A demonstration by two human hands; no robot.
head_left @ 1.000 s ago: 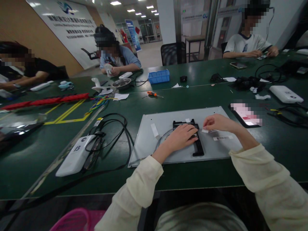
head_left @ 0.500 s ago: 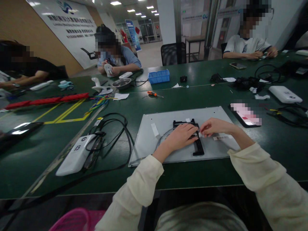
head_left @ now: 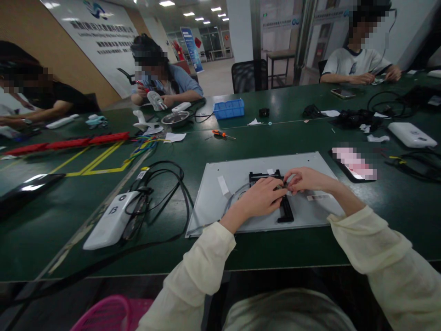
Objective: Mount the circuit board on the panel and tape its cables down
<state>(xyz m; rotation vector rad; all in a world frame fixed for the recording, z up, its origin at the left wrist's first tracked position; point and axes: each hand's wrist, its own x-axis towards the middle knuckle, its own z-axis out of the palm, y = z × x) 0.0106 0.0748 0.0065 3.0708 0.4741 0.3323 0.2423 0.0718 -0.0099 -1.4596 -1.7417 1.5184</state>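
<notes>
A flat light-grey panel (head_left: 234, 170) lies on the green table in front of me. On it rests a black plastic bracket (head_left: 285, 212), its middle covered by my hands. My left hand (head_left: 262, 196) lies across the bracket from the left, fingers stretched out over it. From the right, my right hand (head_left: 300, 179) closes thumb and fingers at the bracket's edge, close to the left fingertips. What the right fingers pinch is too small to make out. A grey cable (head_left: 237, 192) runs beside my left hand over the panel. A white sticker (head_left: 223, 185) is on the panel.
Left of the panel lie a white power bank (head_left: 109, 221) and looped black cables (head_left: 177, 184). A phone (head_left: 354, 164) lies to the right. Beyond are an orange screwdriver (head_left: 222, 134), a blue basket (head_left: 228, 109) and a metal bowl (head_left: 175, 119). Other people sit around the table.
My right hand has shifted slightly at the bracket, its fingers now closer to my left fingertips. The left fingers have moved a little. The panel stays in place.
</notes>
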